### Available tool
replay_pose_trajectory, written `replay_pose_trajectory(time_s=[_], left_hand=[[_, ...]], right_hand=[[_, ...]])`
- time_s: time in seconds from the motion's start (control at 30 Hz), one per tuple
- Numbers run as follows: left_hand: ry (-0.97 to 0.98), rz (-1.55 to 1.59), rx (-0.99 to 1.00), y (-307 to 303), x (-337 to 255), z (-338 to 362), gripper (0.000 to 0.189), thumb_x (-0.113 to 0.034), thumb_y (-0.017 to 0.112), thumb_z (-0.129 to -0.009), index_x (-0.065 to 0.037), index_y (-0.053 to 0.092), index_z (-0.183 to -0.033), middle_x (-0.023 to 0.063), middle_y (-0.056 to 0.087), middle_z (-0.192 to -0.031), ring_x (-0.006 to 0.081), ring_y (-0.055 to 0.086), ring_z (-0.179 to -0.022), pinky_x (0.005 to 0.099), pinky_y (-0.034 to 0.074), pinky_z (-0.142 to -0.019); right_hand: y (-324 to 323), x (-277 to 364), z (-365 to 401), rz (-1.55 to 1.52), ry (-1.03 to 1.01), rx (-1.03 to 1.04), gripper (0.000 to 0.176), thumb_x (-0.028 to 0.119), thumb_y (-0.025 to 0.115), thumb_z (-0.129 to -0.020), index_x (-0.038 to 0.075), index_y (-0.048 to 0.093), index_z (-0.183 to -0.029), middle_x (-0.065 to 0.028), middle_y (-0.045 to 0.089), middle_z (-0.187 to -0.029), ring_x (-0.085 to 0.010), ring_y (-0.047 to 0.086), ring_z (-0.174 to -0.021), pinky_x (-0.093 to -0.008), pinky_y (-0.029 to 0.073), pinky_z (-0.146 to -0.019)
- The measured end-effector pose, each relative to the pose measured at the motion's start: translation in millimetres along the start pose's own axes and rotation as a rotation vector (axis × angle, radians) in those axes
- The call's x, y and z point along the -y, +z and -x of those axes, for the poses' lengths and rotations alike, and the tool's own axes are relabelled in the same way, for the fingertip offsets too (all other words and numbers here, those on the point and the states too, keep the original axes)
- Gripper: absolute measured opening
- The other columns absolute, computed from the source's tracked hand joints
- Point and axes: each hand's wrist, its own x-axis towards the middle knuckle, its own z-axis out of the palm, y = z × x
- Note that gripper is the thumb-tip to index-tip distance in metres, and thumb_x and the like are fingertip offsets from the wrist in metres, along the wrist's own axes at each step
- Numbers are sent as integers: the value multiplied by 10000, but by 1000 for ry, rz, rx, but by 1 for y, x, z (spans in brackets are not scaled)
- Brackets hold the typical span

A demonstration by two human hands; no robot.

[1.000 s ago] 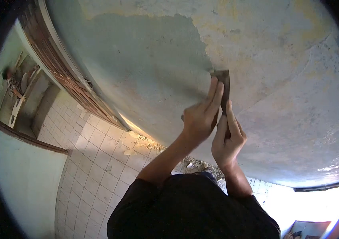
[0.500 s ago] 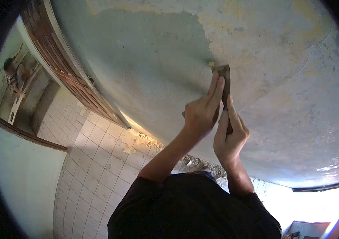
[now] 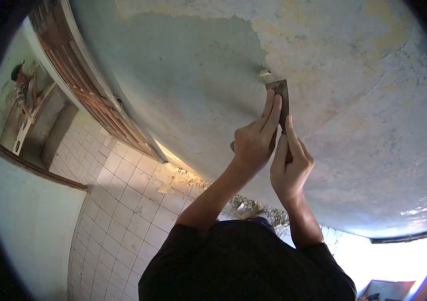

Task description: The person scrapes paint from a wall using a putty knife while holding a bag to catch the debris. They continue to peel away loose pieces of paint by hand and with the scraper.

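A flat metal scraper (image 3: 284,90) lies with its wide blade against the painted wall (image 3: 334,95). My right hand (image 3: 292,168) grips its lower, handle end. Two outstretched fingers of my left hand (image 3: 254,140) press on the blade, while the other fingers curl in. A small dark end (image 3: 232,146) pokes out left of that hand; what it belongs to is hidden. Just above the blade's edge, a pale paint flake (image 3: 265,73) curls off the wall beside a darker grey-green patch (image 3: 208,55).
To the left is a brown wooden door (image 3: 85,85) in its frame. Through the opening, another person (image 3: 25,90) works at a ledge, near a long pale level-like bar (image 3: 21,135). Broken plaster (image 3: 253,208) and flakes lie along the wall's foot on the tiled floor (image 3: 123,215).
The scraper has slid slightly upward over the wall with both hands on it. The paint flake has lifted and shifted up. The other person has raised their head.
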Motion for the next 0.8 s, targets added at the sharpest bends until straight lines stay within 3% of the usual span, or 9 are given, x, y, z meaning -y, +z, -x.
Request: replay_pose_trajectory(time_s=[0.2, 0.33, 0.53, 0.6, 0.7, 0.8], left_hand=[[-35, -9, -45, -3, -3, -6, 596, -58, 644, -884, -15, 550, -1471, 224, 581, -1461, 244, 714, -620, 321, 551, -520], [-55, -63, -2, -4, -3, -6, 614, -58, 644, -884, -21, 531, -1487, 223, 580, -1461, 253, 717, -623, 330, 553, -521], [-43, -87, 1, -5, -3, 1, 615, -64, 631, -895, -21, 516, -1498, 223, 582, -1455, 274, 717, -624, 338, 550, -517], [-24, -83, 4, -5, 2, -7, 614, -68, 629, -898, -22, 514, -1500, 222, 582, -1456, 276, 717, -623, 335, 549, -516], [-89, -131, -8, -12, 2, -15, 614, -87, 641, -897, -21, 519, -1495, 217, 578, -1465, 258, 729, -641, 324, 559, -531], [-37, -131, -27, -10, 4, -11, 614, -85, 645, -894, -14, 520, -1491, 215, 578, -1464, 251, 735, -649, 317, 568, -545]], right_hand=[[-6, 14, -2, 13, 88, 82, 418, -55, 623, -936, -20, 672, -1350, -170, 635, -679, -159, 632, -558, -310, 475, -513], [1, 2, -10, -26, -6, 32, 416, -42, 632, -940, -12, 672, -1353, -179, 631, -687, -165, 606, -539, -309, 465, -508], [3, 4, -5, -62, 31, 33, 405, -31, 643, -938, 0, 685, -1340, -195, 642, -699, -198, 622, -540, -321, 490, -521], [6, -5, -5, -61, -57, -19, 399, -31, 650, -936, 2, 691, -1331, -183, 630, -686, -193, 596, -521, -324, 474, -507], [7, 19, -24, -59, 32, 67, 394, -34, 656, -930, 2, 699, -1320, -173, 620, -673, -186, 598, -515, -319, 469, -499], [2, 13, -13, -72, 37, 57, 391, -27, 658, -929, -1, 699, -1317, -181, 621, -682, -211, 601, -519, -330, 473, -510]])
